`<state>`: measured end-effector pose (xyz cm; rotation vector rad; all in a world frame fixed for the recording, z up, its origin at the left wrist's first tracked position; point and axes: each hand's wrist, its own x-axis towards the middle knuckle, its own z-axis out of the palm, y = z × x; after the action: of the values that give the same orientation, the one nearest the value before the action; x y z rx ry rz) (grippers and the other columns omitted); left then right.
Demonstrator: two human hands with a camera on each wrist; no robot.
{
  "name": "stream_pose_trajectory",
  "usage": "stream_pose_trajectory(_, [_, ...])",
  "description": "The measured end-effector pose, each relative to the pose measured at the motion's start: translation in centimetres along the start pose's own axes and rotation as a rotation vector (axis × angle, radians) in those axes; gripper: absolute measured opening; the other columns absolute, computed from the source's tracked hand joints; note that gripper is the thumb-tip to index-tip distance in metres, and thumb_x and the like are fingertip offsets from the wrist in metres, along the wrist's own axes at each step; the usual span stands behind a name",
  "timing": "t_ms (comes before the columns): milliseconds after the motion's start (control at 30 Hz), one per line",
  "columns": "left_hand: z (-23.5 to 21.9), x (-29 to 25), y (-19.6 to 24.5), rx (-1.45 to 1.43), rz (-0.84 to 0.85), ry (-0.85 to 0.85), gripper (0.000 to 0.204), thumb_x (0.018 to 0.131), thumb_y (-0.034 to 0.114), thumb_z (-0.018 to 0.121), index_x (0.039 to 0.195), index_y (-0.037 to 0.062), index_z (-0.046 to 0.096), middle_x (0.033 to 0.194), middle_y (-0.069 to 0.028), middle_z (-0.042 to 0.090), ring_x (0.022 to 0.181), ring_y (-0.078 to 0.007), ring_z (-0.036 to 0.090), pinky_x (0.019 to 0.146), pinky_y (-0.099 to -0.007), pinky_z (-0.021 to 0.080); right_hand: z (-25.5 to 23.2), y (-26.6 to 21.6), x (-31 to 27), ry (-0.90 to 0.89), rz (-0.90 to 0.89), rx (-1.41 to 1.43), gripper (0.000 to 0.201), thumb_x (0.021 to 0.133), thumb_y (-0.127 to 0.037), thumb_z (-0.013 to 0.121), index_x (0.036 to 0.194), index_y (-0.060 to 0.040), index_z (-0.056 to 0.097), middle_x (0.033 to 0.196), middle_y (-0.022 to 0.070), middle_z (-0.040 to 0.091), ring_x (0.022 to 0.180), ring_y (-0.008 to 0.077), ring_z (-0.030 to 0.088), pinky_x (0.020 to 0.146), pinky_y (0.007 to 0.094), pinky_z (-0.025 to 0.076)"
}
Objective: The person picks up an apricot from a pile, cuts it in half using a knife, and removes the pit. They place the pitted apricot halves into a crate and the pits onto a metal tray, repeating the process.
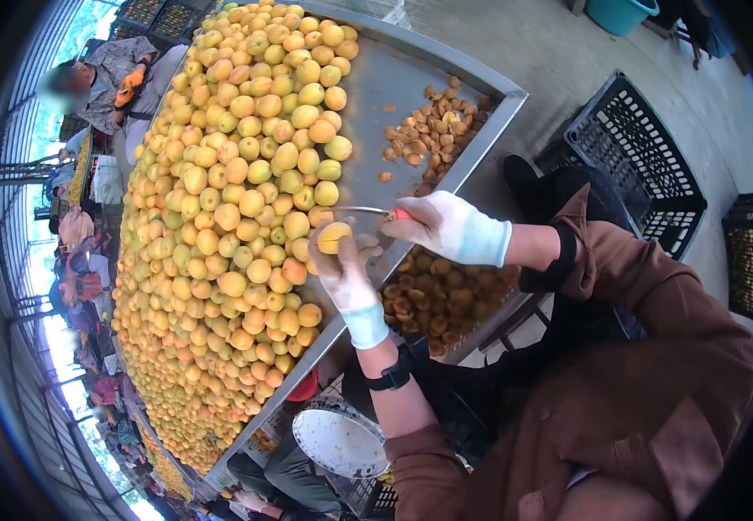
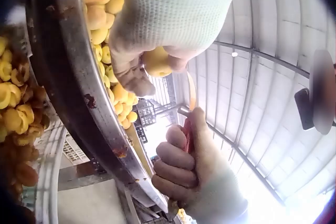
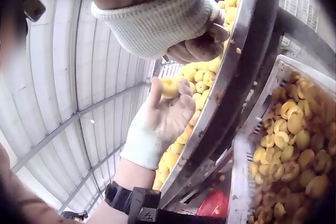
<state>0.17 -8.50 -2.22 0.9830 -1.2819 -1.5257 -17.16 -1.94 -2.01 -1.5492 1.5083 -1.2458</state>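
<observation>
Gloved in white, the left hand [image 1: 347, 280] pinches a yellow apricot [image 1: 333, 237] between thumb and fingers, just above the metal table's edge. The right hand [image 1: 447, 227], also gloved, grips the red handle [image 2: 189, 134] of a small curved knife. Its blade [image 1: 361, 209] points toward the apricot; in the left wrist view the blade [image 2: 191, 90] stands beside the fruit [image 2: 157, 62]. Whether blade and apricot touch, I cannot tell. The right wrist view shows the apricot [image 3: 169, 87] at the left hand's fingertips [image 3: 156, 85]. A large heap of apricots [image 1: 229, 200] lies beside the hands.
Brown pits [image 1: 433, 130] lie in the table's corner, inside its raised metal rim [image 1: 489, 130]. Below the edge a white crate [image 3: 242, 166] holds halved apricots [image 3: 294, 129]. Black crates [image 1: 637, 148] stand on the floor at right. Another person [image 1: 116, 82] sits across the table.
</observation>
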Motion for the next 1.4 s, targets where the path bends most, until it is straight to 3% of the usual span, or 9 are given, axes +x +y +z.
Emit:
stream_pose_trajectory(33, [0.2, 0.0, -0.1, -0.004, 0.01, 0.008, 0.037, 0.097, 0.014, 0.055, 0.129, -0.0002, 0.042, 0.12, -0.014, 0.056, 0.088, -0.0204, 0.062, 0.076, -0.0319, 0.053, 0.2, 0.0, 0.0, -0.007, -0.011, -0.003, 0.029, 0.094, -0.031, 0.06, 0.096, -0.0027, 0.063, 0.068, 0.0199, 0.057, 0.065, 0.0377, 0.06, 0.057, 0.0408, 0.045])
stream_pose_trajectory(100, [0.5, 0.2, -0.2, 0.169, 0.175, 0.029, 0.045, 0.09, -0.001, 0.059, 0.131, 0.0008, 0.039, 0.121, -0.0165, 0.053, 0.087, -0.0185, 0.062, 0.077, -0.0323, 0.055, 0.5, -0.1, -0.2, -0.021, -0.028, -0.118, 0.032, 0.092, -0.033, 0.062, 0.096, -0.001, 0.061, 0.066, 0.0202, 0.057, 0.064, 0.0385, 0.06, 0.056, 0.0412, 0.046])
stream_pose_trajectory(133, [0.6, 0.2, 0.3, 0.165, 0.153, 0.056, 0.052, 0.086, -0.008, 0.061, 0.132, 0.0009, 0.039, 0.124, -0.016, 0.051, 0.093, -0.0184, 0.06, 0.083, -0.0333, 0.054, 0.7, -0.2, -0.3, -0.016, -0.021, -0.164, 0.036, 0.09, -0.035, 0.065, 0.097, 0.0001, 0.06, 0.065, 0.02, 0.057, 0.064, 0.0383, 0.06, 0.055, 0.0413, 0.046])
stream_pose_trajectory(233, [-0.1, 0.6, 0.0, 0.276, 0.275, 0.082, 0.05, 0.088, -0.004, 0.059, 0.133, 0.0003, 0.04, 0.124, -0.0152, 0.052, 0.101, -0.0195, 0.058, 0.09, -0.0338, 0.05, 1.0, -0.4, -0.5, 0.002, -0.058, -0.198, 0.03, 0.092, -0.035, 0.061, 0.088, -0.0052, 0.06, 0.067, 0.0191, 0.059, 0.065, 0.0383, 0.061, 0.056, 0.0443, 0.047])
stream_pose_trajectory(367, [-0.1, 0.1, 0.9, 0.174, 0.172, 0.126, 0.047, 0.089, 0.0, 0.058, 0.134, -0.0021, 0.043, 0.128, -0.015, 0.05, 0.108, -0.0216, 0.055, 0.096, -0.0348, 0.046, 1.2, -0.6, -0.6, -0.001, -0.088, -0.254, 0.031, 0.092, -0.035, 0.061, 0.089, -0.0049, 0.058, 0.067, 0.018, 0.06, 0.065, 0.0373, 0.062, 0.056, 0.0435, 0.048])
stream_pose_trajectory(500, [-0.3, 0.2, 0.8, 0.314, 0.292, 0.146, 0.049, 0.087, -0.001, 0.06, 0.133, -0.0024, 0.044, 0.128, -0.0149, 0.051, 0.11, -0.0223, 0.055, 0.096, -0.0355, 0.047, 1.1, -0.9, -0.4, -0.036, -0.097, -0.273, 0.031, 0.092, -0.036, 0.061, 0.089, -0.0047, 0.057, 0.067, 0.0174, 0.061, 0.065, 0.0368, 0.062, 0.055, 0.0432, 0.048])
stream_pose_trajectory(767, [-0.8, 0.1, 1.5, 0.289, 0.202, 0.166, 0.05, 0.08, 0.0, 0.071, 0.126, -0.0023, 0.052, 0.123, -0.0127, 0.055, 0.107, -0.021, 0.057, 0.096, -0.0358, 0.048, 0.9, -1.5, -0.5, -0.025, -0.101, -0.338, 0.034, 0.091, -0.038, 0.062, 0.085, -0.0052, 0.054, 0.065, 0.0153, 0.06, 0.063, 0.0358, 0.062, 0.054, 0.0418, 0.048])
stream_pose_trajectory(867, [-0.7, 0.1, 1.6, 0.295, 0.262, 0.155, 0.05, 0.078, -0.001, 0.072, 0.124, -0.0017, 0.054, 0.123, -0.0121, 0.055, 0.107, -0.021, 0.058, 0.096, -0.0356, 0.048, 1.1, -1.3, -0.7, 0.003, -0.09, -0.373, 0.034, 0.091, -0.038, 0.062, 0.083, -0.0056, 0.054, 0.065, 0.0149, 0.06, 0.062, 0.035, 0.062, 0.053, 0.0413, 0.048])
stream_pose_trajectory(1400, [-1.4, 0.3, 0.9, 0.216, 0.155, 0.124, 0.055, 0.076, -0.002, 0.074, 0.126, -0.0031, 0.051, 0.12, -0.0114, 0.058, 0.108, -0.0194, 0.058, 0.097, -0.0329, 0.047, 0.5, -1.3, -0.4, -0.037, -0.096, -0.359, 0.036, 0.092, -0.04, 0.06, 0.085, -0.0053, 0.052, 0.062, 0.0152, 0.058, 0.061, 0.0353, 0.062, 0.052, 0.042, 0.047])
